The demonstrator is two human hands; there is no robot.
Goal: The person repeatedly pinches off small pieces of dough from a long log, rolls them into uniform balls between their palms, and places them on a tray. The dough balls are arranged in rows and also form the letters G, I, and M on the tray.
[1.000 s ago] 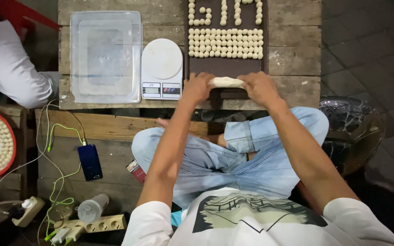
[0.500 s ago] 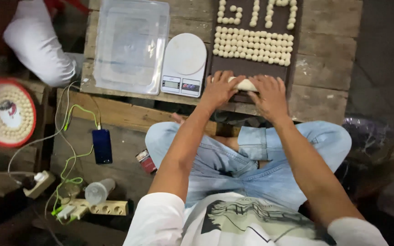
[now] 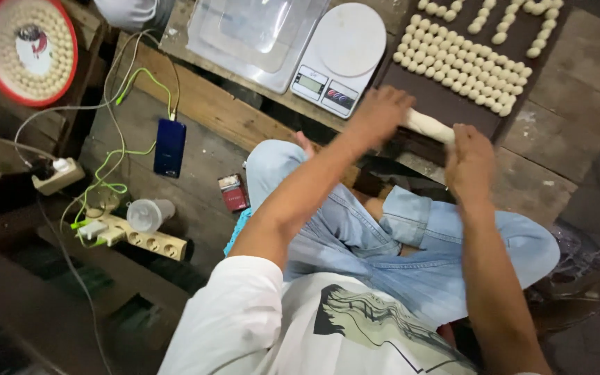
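Head view: left hand (image 3: 378, 114) and right hand (image 3: 469, 161) pressing flat, palms down, on either end of a pale dough rope (image 3: 430, 126), rolling it along the dark board (image 3: 453, 104) on the worktop (image 3: 557, 139). Finished dough balls (image 3: 463, 68) lining up just beyond, kitchen scale (image 3: 338, 55) sitting handy alongside.

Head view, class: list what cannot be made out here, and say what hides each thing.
- Dough roll: both ends hidden under the left hand and right hand.
- Dough balls: top rows cut off by the upper edge.
- Clear plastic container: cut off by the upper edge.
- Scale: display too small to read.
- Red round tray: cut off at the upper left.
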